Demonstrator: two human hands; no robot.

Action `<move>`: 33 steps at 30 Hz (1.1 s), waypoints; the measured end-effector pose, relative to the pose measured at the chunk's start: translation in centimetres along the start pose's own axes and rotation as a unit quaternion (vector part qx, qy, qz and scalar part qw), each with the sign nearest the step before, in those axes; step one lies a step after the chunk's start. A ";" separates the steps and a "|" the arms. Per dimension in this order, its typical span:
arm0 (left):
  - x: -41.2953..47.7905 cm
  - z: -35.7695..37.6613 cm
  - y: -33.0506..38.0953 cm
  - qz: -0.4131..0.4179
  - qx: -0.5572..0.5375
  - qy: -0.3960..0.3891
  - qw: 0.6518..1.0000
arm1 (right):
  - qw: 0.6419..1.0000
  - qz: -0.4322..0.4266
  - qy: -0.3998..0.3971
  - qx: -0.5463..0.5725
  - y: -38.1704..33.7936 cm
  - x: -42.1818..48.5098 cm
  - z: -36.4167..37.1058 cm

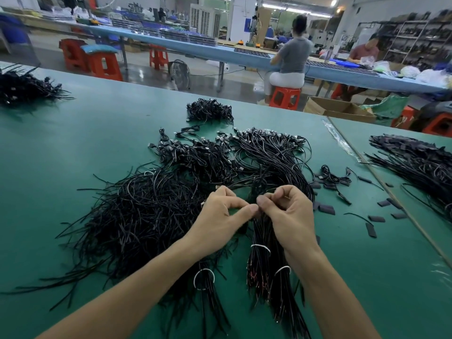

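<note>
My left hand (220,216) and my right hand (286,211) meet fingertip to fingertip over a heap of thin black cables (256,167) on the green table (73,148). Both pinch the same thin black cable between thumb and forefinger, just above a bundle tied with white bands (260,248). A second banded bundle (204,277) lies under my left forearm. Loose black cable ties or wires (137,221) spread out to the left of my hands.
Short black sleeve pieces (376,218) are scattered right of my hands. More cable piles lie at the far middle (209,111), the far left (22,86) and the right (420,162). Two people sit at a blue bench (195,47) beyond, near red stools (285,97).
</note>
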State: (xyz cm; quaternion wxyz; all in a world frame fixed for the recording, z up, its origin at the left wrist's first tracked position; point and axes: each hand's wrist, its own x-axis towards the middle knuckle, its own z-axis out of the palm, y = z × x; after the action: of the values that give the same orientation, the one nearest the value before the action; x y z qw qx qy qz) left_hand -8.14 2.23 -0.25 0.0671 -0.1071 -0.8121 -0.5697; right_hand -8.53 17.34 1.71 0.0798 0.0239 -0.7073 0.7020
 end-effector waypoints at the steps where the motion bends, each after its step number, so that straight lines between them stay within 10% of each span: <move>1: -0.1 0.1 -0.1 0.000 0.000 -0.009 1.000 | 1.000 -0.011 0.001 0.011 -0.3 0.0 0.0; 10: 0.6 -0.4 0.7 -0.205 -0.324 -0.042 0.923 | 0.990 -0.069 -0.110 -0.051 -1.3 -0.9 0.6; 24: 0.2 -1.9 -0.3 -0.033 -0.279 -0.059 0.958 | 0.990 -0.049 -0.042 -0.127 0.0 -0.4 0.8; 33: -0.2 -0.1 -0.5 -0.058 -0.201 -0.065 0.976 | 0.834 -0.338 0.072 -0.430 -0.5 -0.6 1.2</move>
State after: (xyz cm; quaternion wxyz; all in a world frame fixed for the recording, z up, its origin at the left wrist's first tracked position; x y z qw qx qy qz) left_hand -8.05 2.00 -0.70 -0.0419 -0.1074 -0.6885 -0.7161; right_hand -7.97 16.12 2.11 0.3649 0.1736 -0.8781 0.2562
